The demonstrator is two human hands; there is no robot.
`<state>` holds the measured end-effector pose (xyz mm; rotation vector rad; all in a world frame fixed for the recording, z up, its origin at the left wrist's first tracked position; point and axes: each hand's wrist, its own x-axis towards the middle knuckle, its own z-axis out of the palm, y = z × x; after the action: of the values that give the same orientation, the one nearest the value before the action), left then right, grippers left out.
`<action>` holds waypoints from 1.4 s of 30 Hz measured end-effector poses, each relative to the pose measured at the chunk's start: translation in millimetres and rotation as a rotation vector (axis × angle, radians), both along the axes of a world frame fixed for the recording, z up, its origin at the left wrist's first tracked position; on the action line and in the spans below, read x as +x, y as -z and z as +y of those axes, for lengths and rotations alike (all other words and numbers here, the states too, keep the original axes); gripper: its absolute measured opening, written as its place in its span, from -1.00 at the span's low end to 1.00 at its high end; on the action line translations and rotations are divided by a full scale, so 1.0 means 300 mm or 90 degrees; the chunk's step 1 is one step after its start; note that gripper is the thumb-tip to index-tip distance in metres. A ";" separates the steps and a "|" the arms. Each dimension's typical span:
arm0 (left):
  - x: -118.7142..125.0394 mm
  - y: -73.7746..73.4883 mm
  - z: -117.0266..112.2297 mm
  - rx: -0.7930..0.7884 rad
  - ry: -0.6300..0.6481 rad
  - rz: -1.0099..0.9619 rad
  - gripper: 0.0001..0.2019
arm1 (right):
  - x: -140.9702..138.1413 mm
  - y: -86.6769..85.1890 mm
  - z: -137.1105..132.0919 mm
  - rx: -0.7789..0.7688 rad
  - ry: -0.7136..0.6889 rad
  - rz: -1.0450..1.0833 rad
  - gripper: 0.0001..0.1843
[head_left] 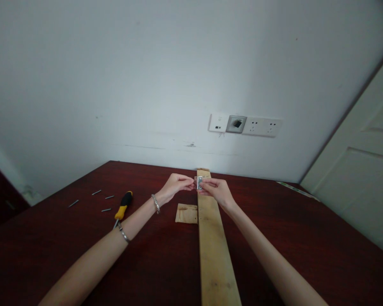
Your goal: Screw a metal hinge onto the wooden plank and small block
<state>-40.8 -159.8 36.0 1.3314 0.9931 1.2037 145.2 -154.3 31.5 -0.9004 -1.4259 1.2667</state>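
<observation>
My left hand (pixel 176 185) and my right hand (pixel 215 190) meet above the far end of a long pale wooden plank (pixel 214 250). Both pinch a small shiny metal hinge (pixel 198 182) between their fingertips, just over the plank's far end. The plank lies lengthwise on the dark red table (pixel 51 255). A small square piece of wood (pixel 187 213) rests flat against the plank's left side. My left arm wears two bracelets.
A screwdriver with a yellow and black handle (pixel 123 205) lies left of my left forearm. Several loose screws (pixel 98 192) are scattered further left on the table. A row of wall sockets (pixel 245 125) sits above the table, and a white door (pixel 360 178) stands at right.
</observation>
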 end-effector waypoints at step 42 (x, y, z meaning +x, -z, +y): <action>0.082 -0.009 -0.046 -0.164 0.079 -0.434 -0.89 | 0.058 -0.105 -0.048 0.164 0.030 -0.086 -0.62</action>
<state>-16.1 -173.6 38.6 0.6852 0.5361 1.2576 162.5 -168.6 63.0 -0.8501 -1.6217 0.9738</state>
